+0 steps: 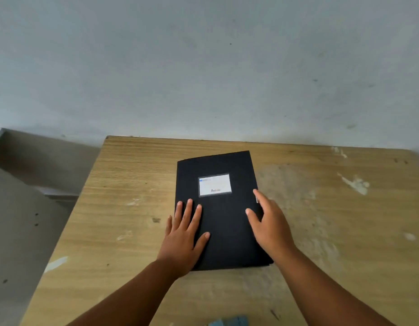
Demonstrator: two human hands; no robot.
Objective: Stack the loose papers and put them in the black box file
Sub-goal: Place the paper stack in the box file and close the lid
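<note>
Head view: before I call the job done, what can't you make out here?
- Papers: none visible; the closed black box file hides its contents.
- Label: print too small and blurred.
- File's right edge: partly covered by right hand.
- Blue object: cut off by bottom edge.
- Left hand lies flat on the cover.

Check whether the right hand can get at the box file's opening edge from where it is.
Probably yes: the right hand already rests at the right edge of the closed black box file, nothing blocking it.
</note>
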